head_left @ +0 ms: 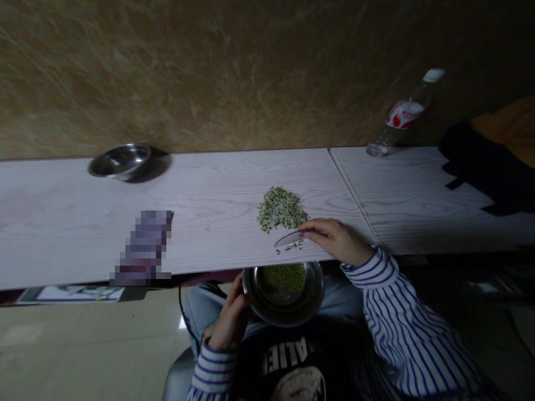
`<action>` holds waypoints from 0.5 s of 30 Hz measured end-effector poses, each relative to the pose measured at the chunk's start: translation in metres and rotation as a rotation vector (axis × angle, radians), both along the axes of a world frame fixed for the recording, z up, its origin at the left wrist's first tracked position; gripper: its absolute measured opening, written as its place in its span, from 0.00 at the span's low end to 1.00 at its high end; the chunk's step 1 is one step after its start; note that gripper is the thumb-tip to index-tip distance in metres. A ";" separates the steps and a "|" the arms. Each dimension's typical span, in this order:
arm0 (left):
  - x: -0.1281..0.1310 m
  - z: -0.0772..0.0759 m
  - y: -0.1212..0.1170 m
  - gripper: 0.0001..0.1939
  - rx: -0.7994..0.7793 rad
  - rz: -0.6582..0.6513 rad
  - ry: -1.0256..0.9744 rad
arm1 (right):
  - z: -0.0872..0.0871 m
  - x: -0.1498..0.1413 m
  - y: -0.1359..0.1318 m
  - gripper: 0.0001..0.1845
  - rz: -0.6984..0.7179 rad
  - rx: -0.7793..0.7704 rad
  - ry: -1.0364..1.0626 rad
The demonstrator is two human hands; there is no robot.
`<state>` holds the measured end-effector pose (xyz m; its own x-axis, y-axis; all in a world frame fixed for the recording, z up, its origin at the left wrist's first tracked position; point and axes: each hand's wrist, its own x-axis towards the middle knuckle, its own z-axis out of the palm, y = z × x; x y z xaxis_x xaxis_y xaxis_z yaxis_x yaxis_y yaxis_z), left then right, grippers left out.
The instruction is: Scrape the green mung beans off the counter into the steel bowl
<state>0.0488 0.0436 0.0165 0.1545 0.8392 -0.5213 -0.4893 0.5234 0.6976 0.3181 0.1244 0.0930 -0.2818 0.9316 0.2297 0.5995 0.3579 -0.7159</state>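
My right hand (pixel 334 238) is closed on one end of a thin, translucent scraper-like piece (pixel 289 239) with a curved edge, held low over the table. Just beyond it lies a heap of green beans mixed with white grains (pixel 281 209). A few loose green beans (pixel 288 248) sit on the near side of the piece. My left hand (pixel 234 314) grips the left rim of a steel bowl (pixel 288 314) below the table's front edge. Green beans (pixel 288 278) cover much of the bowl's bottom. The fingers under the bowl are hidden.
Another steel bowl (pixel 121 161) stands at the back left of the white wood-grain table (pixel 209 184). A blurred-out flat item (pixel 144 245) lies near the front left edge. At the right are a plastic bottle (pixel 403 114) by the wall and a dark cloth item (pixel 480 161).
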 end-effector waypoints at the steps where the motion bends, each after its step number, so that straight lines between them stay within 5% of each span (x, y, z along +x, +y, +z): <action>1: 0.001 0.001 0.000 0.28 -0.006 -0.002 0.007 | 0.000 0.002 -0.002 0.11 -0.032 0.004 0.006; 8: 0.011 0.007 0.000 0.27 -0.042 0.027 -0.004 | -0.012 0.011 -0.026 0.12 -0.308 0.035 0.037; 15: 0.018 0.007 0.001 0.28 -0.028 -0.023 -0.024 | -0.020 -0.008 -0.045 0.15 -0.415 0.028 0.067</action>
<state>0.0666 0.0445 0.0235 0.1858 0.8207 -0.5403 -0.4933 0.5535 0.6711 0.3098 0.0795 0.0730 0.1323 0.9560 0.2620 0.6495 0.1161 -0.7515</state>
